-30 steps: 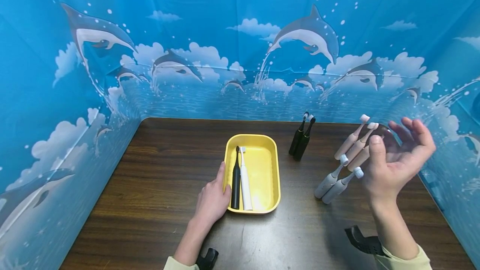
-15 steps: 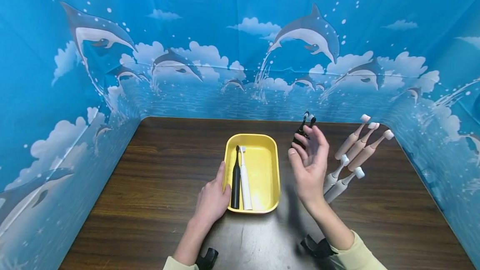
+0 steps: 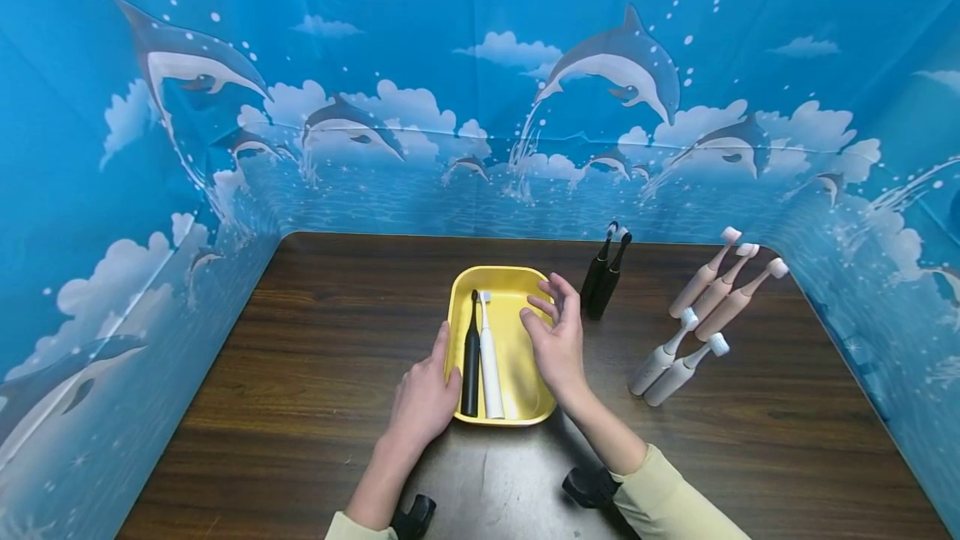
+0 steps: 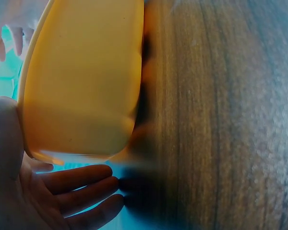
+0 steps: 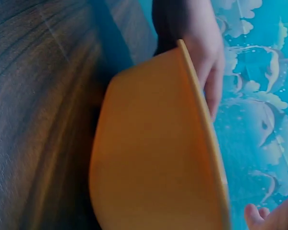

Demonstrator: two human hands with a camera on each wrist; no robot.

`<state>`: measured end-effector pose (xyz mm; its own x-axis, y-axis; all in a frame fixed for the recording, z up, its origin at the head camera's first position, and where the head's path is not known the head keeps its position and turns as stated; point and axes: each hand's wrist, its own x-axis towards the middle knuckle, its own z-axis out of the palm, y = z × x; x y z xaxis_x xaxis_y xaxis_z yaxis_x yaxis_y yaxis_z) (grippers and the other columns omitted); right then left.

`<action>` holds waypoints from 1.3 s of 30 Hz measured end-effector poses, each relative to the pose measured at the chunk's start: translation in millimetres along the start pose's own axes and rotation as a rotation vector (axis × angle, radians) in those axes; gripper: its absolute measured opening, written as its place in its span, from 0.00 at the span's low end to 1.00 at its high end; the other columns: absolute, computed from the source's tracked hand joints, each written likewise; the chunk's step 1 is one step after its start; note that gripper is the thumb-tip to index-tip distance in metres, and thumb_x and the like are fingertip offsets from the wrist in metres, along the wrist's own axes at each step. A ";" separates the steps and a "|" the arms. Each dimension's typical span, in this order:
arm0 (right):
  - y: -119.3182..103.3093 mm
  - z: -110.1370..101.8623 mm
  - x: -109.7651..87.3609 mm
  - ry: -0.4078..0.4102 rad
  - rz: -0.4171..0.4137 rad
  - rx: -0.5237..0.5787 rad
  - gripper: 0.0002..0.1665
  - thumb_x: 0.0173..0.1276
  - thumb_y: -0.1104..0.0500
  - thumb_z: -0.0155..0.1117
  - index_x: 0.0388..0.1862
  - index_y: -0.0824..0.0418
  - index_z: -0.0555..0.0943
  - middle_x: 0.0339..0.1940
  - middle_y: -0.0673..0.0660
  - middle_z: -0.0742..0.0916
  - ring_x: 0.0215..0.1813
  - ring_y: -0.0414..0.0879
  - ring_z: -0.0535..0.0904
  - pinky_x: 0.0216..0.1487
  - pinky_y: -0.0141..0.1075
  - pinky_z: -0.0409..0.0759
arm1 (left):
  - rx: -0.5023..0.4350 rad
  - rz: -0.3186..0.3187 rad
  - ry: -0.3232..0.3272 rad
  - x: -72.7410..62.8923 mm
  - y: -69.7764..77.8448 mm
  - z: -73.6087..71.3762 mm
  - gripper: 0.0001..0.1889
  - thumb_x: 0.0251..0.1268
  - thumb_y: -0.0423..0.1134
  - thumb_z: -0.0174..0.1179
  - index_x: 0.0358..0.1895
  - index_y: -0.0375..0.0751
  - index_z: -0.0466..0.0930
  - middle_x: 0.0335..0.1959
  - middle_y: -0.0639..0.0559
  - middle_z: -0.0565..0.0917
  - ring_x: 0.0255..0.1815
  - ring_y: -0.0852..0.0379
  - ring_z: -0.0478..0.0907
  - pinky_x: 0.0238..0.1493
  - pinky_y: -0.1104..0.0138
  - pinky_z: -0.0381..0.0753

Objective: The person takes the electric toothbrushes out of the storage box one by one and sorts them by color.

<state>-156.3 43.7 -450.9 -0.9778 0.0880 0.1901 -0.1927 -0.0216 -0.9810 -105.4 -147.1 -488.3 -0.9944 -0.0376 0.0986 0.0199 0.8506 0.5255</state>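
Observation:
A yellow tray (image 3: pixel 517 390) holds a black electric toothbrush (image 3: pixel 471 361) and a white electric toothbrush (image 3: pixel 491 365), lying side by side along its left side. My left hand (image 3: pixel 423 394) is at the tray's left rim, thumb over the edge and index finger along the outside. In the left wrist view its other fingers (image 4: pixel 89 191) extend beside the tray corner, apart from the wall. Loosely bent and holding nothing, my right hand (image 3: pixel 558 344) hovers over the tray's right rim. In the right wrist view that hand (image 5: pixel 276 218) shows only partly, apart from the rim.
Two black electric toothbrushes (image 3: pixel 602 282) stand behind and right of the tray. Farther right stand three pink electric toothbrushes (image 3: pixel 723 298), with two grey ones (image 3: pixel 667 369) in front. A blue dolphin-print curtain (image 3: pixel 480 107) encloses the back and sides of the wooden table (image 3: pixel 300 373).
My right hand has moved left, from beside the pink toothbrushes, past the black pair, to the tray's right rim. The left hand and the tray have stayed in place.

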 end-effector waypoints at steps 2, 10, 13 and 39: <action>5.0 4.1 0.0 -0.018 0.032 -0.026 0.40 0.69 0.68 0.62 0.77 0.65 0.59 0.72 0.67 0.72 0.66 0.59 0.75 0.65 0.54 0.73 | 0.003 -0.001 0.003 -0.2 -0.1 0.1 0.36 0.69 0.38 0.58 0.80 0.39 0.60 0.34 0.33 0.85 0.28 0.39 0.83 0.26 0.48 0.77; 15.8 16.8 0.0 -0.131 0.208 -0.122 0.43 0.66 0.64 0.65 0.77 0.68 0.59 0.72 0.69 0.70 0.66 0.65 0.75 0.60 0.54 0.77 | 0.007 0.007 0.012 -0.7 0.3 -1.0 0.36 0.69 0.38 0.58 0.80 0.39 0.61 0.39 0.31 0.86 0.34 0.36 0.85 0.30 0.45 0.79; 18.4 20.6 0.0 -0.165 0.254 -0.156 0.44 0.64 0.62 0.66 0.77 0.67 0.60 0.73 0.69 0.70 0.67 0.66 0.74 0.59 0.55 0.78 | 0.012 0.010 0.016 -1.1 -0.1 -1.2 0.36 0.68 0.38 0.58 0.79 0.39 0.61 0.39 0.31 0.86 0.34 0.35 0.85 0.31 0.44 0.79; 35.5 32.7 9.0 -0.381 0.344 -0.388 0.36 0.62 0.70 0.67 0.68 0.74 0.68 0.54 0.68 0.85 0.50 0.56 0.85 0.47 0.45 0.83 | 0.011 -0.019 -0.015 0.9 2.0 -0.8 0.36 0.69 0.38 0.59 0.80 0.39 0.60 0.40 0.32 0.86 0.33 0.38 0.85 0.30 0.46 0.79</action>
<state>-174.6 11.2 -482.7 -0.9527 -0.2216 -0.2079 0.1111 0.3826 -0.9172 -106.2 -145.9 -486.5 -0.9961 -0.0461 0.0757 -0.0002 0.8557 0.5175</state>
